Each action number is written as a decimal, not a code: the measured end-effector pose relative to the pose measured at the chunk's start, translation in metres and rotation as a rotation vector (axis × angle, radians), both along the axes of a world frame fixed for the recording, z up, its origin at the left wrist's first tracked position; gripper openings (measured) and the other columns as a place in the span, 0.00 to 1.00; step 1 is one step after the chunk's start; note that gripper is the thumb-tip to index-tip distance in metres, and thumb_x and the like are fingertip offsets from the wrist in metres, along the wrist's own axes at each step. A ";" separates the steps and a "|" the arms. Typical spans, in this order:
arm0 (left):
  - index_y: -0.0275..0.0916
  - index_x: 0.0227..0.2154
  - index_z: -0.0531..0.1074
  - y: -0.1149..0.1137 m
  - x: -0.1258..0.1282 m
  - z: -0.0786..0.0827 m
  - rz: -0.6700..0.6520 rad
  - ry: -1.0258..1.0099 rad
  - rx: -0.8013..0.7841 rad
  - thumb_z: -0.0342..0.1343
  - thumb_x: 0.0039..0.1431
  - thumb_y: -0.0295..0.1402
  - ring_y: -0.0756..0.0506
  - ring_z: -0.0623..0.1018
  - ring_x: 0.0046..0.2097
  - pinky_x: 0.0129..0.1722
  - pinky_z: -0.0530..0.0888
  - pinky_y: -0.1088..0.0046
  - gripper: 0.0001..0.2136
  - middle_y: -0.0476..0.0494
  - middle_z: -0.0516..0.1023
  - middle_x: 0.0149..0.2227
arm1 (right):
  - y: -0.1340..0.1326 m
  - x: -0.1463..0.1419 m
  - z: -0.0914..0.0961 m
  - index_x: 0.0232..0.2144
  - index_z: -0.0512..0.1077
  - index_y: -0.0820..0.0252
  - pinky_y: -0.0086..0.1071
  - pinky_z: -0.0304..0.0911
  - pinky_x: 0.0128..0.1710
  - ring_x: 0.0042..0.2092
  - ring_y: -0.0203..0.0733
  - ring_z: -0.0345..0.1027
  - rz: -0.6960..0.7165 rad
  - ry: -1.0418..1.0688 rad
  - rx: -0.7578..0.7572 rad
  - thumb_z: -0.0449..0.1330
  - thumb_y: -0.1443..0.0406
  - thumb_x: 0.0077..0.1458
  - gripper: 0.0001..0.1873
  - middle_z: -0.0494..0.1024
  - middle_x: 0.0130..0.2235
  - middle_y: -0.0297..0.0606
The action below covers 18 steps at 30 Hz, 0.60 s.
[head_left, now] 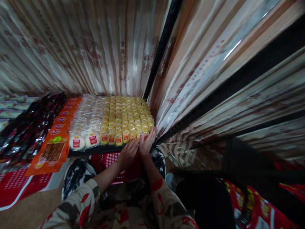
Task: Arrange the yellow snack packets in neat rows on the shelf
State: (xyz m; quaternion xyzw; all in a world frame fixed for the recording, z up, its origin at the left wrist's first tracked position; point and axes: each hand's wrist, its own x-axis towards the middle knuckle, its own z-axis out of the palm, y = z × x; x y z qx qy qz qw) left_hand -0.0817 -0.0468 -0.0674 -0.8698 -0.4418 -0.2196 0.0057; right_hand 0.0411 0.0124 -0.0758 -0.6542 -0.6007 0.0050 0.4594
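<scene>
Rows of small yellow wrapped snack cakes (127, 117) stand packed together on the right end of a dark shelf. My right hand (147, 142) lies against their front right corner, its fingers stretched out along the end packs. Just left of it, my left hand (129, 153) rests with extended fingers at the front edge of the same rows. The two hands meet near the fingertips of the left one. No held item shows in either hand, though the palms are hidden.
Left of the cakes are round white wrapped pastries (84, 138), orange snack packets (56, 140) and dark shiny packets (30, 127). A red basket (108, 159) is below the shelf. Dark metal posts (162, 47) and a printed curtain (102, 47) enclose the back and right. Red packages (257, 203) lie lower right.
</scene>
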 end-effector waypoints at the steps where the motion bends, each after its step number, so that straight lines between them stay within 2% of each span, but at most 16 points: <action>1: 0.28 0.57 0.59 -0.001 -0.001 -0.001 -0.003 0.006 0.006 0.39 0.58 0.25 0.42 0.58 0.61 0.57 0.60 0.66 0.23 0.34 0.63 0.58 | 0.000 0.000 -0.001 0.63 0.41 0.68 0.55 0.43 0.59 0.66 0.51 0.32 0.001 0.004 0.003 0.44 0.56 0.60 0.34 0.43 0.64 0.56; 7: 0.29 0.53 0.63 -0.009 -0.006 -0.005 0.014 0.055 0.025 0.42 0.56 0.24 0.41 0.58 0.61 0.57 0.60 0.65 0.21 0.35 0.62 0.59 | -0.001 0.002 0.000 0.63 0.36 0.66 0.57 0.42 0.59 0.66 0.53 0.28 0.025 -0.016 0.035 0.43 0.57 0.60 0.35 0.41 0.65 0.54; 12: 0.31 0.51 0.66 -0.019 -0.007 -0.003 0.034 0.069 0.017 0.43 0.55 0.23 0.40 0.58 0.62 0.56 0.63 0.64 0.20 0.35 0.62 0.59 | -0.004 0.005 0.003 0.63 0.37 0.66 0.57 0.42 0.59 0.66 0.52 0.27 0.040 -0.021 0.049 0.43 0.58 0.61 0.34 0.41 0.65 0.54; 18: 0.32 0.51 0.66 -0.024 -0.008 -0.003 0.073 0.047 0.030 0.43 0.54 0.22 0.40 0.64 0.58 0.54 0.66 0.64 0.20 0.36 0.65 0.57 | -0.032 0.004 0.001 0.63 0.43 0.64 0.56 0.45 0.59 0.65 0.51 0.34 0.083 -0.033 0.047 0.42 0.59 0.62 0.30 0.44 0.65 0.52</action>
